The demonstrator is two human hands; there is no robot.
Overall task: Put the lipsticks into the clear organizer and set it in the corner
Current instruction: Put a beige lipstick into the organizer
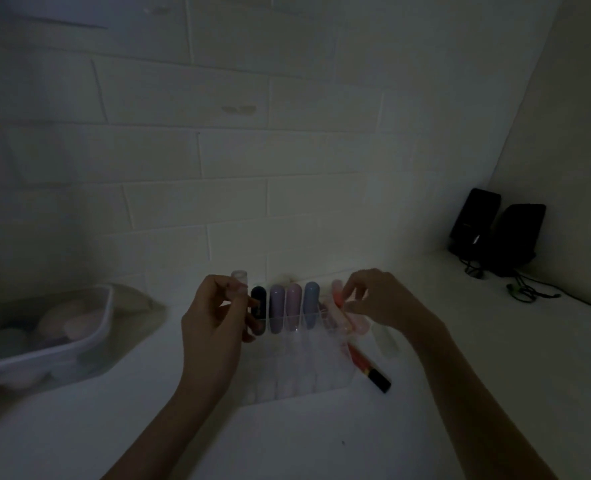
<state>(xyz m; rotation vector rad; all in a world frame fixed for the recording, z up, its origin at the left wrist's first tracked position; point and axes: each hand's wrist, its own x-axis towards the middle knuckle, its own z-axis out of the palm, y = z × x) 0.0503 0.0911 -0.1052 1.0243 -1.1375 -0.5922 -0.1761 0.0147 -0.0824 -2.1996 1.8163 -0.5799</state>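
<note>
The clear organizer (301,362) stands on the white counter in dim light. Several lipsticks stand upright in its back row: black (258,299), lilac (276,308), pink (294,306) and blue (311,304). My left hand (214,320) pinches a pale clear-capped tube (239,280) at the row's left end. My right hand (377,303) grips a pink-orange lipstick (337,294) at the right end, above other pink tubes (353,323). A red lip gloss with a black cap (368,370) lies on the counter by the organizer's right side. A pale tube (386,341) lies beside it.
A clear plastic bin (89,337) with round pads sits at the left on a cloth. Two black speakers (495,230) with cables (529,292) stand in the right corner. A tiled wall runs behind the counter.
</note>
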